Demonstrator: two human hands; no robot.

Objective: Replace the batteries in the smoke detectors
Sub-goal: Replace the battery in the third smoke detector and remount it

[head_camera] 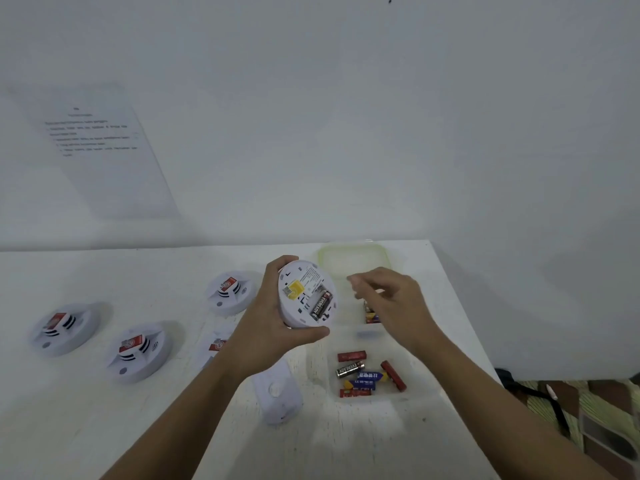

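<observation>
My left hand [268, 329] grips a white round smoke detector [306, 294] above the table, its back turned toward me. One black battery [320, 304] sits in its open compartment. My right hand [391, 299] hovers just right of the detector with loosely curled fingers and nothing visible in them. Under that hand a clear container [372, 317] holds batteries, mostly hidden. A nearer clear container [410, 393] holds several loose batteries [367, 374], red, black and blue. The detector's white back cover [277, 393] lies on the table below my left hand.
Three more white smoke detectors [230, 292] [64, 327] [138, 351] sit on the white table [104, 427] to the left. A green-rimmed lid [353, 259] lies at the back. A printed sheet [100, 150] hangs on the wall. The table's right edge runs close by the containers.
</observation>
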